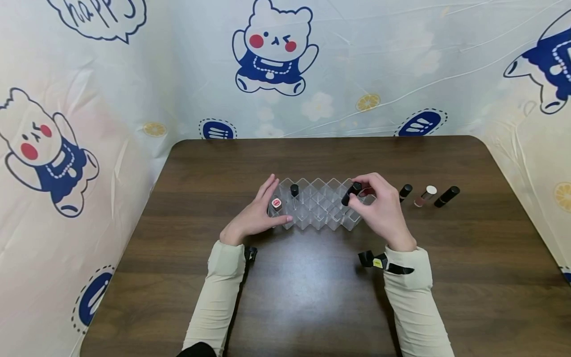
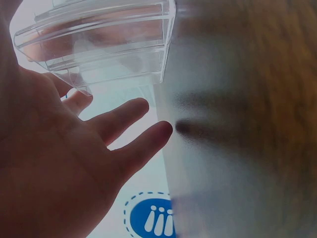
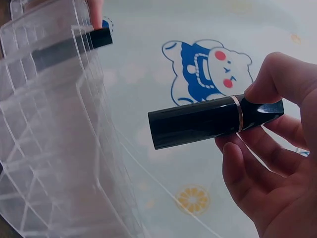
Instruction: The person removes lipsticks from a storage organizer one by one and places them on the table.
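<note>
A clear acrylic lipstick organizer (image 1: 317, 206) with diamond-shaped compartments sits on the table. At its left end my left hand (image 1: 254, 215) rests with fingers extended, thumb along the front edge. In the left wrist view, two straight fingertips (image 2: 166, 128) stand apart from the organizer's wall (image 2: 114, 44). My right hand (image 1: 381, 206) pinches a black lipstick (image 3: 193, 121) with a thin gold band, tilted over the organizer's right end. A black-capped tube (image 1: 294, 190) and a lipstick with a red-and-white round end (image 1: 276, 203) stand in compartments at the left.
Right of my right hand lie a black-capped tube (image 1: 405, 192), a white-capped lip gloss (image 1: 425, 196) and a black tube (image 1: 447, 197). The brown wooden table (image 1: 303, 297) meets a printed cloth backdrop (image 1: 348, 64) at its back and sides.
</note>
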`<state>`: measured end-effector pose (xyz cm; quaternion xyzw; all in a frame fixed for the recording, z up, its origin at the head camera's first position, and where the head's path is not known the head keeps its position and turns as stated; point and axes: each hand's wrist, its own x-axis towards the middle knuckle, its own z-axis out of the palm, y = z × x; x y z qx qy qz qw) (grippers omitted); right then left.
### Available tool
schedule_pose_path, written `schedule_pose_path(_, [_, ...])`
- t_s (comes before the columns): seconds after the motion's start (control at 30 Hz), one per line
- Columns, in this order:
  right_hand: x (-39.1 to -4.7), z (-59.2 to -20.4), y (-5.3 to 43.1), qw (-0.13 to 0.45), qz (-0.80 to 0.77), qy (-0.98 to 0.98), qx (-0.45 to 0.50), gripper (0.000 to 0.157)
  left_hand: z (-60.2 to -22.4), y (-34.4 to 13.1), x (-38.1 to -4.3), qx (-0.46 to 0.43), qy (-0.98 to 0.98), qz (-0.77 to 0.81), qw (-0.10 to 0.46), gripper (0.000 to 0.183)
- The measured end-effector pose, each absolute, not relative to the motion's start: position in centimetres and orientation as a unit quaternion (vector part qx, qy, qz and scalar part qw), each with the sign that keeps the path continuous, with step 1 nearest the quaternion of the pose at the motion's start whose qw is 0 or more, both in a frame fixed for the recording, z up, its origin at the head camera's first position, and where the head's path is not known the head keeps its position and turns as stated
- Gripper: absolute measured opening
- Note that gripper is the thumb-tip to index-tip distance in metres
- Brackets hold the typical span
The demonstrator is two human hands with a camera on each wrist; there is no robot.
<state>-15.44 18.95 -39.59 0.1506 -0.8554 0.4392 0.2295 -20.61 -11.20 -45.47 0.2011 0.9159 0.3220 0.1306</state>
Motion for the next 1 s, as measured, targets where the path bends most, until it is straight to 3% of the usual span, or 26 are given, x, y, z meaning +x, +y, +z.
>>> schedule_pose_path(1.0, [-13.6,-38.8,24.7,0.257,0.412,-0.871,0.072,0.026,-45.5,-11.2,-20.6,0.204,0.916,0.32,0.13,0.101])
